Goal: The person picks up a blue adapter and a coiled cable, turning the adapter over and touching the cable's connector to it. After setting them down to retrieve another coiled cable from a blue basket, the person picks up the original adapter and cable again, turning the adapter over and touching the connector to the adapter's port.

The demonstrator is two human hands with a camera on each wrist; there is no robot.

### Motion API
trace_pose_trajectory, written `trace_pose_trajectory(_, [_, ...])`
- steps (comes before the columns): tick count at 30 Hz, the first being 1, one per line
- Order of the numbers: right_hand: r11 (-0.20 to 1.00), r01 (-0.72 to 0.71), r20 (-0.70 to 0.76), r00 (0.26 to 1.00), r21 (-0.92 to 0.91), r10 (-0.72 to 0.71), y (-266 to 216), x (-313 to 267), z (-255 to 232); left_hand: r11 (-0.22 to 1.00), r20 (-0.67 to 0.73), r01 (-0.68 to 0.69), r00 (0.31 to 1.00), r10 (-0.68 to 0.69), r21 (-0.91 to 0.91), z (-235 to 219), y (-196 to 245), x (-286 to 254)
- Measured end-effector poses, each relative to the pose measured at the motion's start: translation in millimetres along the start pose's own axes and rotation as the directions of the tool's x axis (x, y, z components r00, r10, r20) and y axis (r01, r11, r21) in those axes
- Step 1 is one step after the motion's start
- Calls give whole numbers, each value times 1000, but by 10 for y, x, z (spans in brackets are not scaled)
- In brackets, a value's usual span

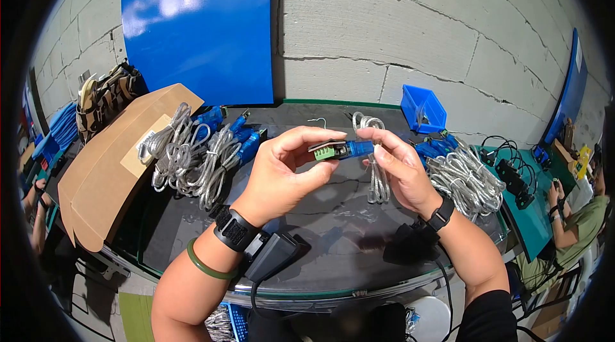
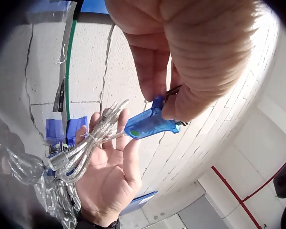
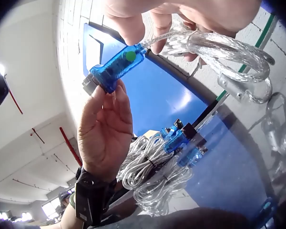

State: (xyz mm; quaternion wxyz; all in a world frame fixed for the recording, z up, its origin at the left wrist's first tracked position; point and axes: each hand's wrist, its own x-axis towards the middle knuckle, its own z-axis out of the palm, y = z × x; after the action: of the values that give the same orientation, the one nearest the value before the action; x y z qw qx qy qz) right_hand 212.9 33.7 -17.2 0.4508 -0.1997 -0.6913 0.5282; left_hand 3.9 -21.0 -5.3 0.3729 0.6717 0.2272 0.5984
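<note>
A translucent blue cable connector [image 1: 360, 149] is held up between both hands over the table. My left hand [image 1: 291, 162] pinches its plug end, where a green terminal block [image 1: 325, 153] shows between thumb and fingers. At the cable end of the connector, my right hand [image 1: 407, 172] has its thumb and fingertips round the cable's exit. From there the clear silver cable hangs in a tied coil [image 1: 378, 183] by the right fingers. A round green sticker [image 3: 130, 56] marks the blue housing in the right wrist view, and the metal-edged plug is in the left fingertips.
Bundled silver cables with blue connectors lie left [image 1: 218, 162] and right [image 1: 464, 179] on the dark table. A cardboard box [image 1: 122, 162] leans at the left. At the back right stands a blue bin [image 1: 423, 108], with black cables [image 1: 512, 179] nearer right. Another person [image 1: 576, 227] sits at far right.
</note>
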Motion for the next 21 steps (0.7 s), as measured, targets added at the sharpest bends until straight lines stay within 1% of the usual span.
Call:
trace_pose_trajectory(7, [999,34,-20,999,-8,-34,9,6,-2,1000,1,6,1000,-6,-13,1,9,0])
trace_pose_trajectory(9, [997,19,2,1000,-70,-19,5,3,-24,1000,0,15,1000,-15,-23,5,11,0])
trace_pose_trajectory(13, [998,48,-24,998,-47,-49,-5,2,5,999,-10,22,1000,-23,-30,2,9,2])
trace_pose_trajectory(19, [995,59,-19,998,-86,-61,-7,3,3,999,-20,30,999,-30,-26,3,21,4])
trace_pose_trajectory(21, [985,77,-20,997,-152,-81,7,8,-15,999,-21,36,999,-37,-27,-3,15,4])
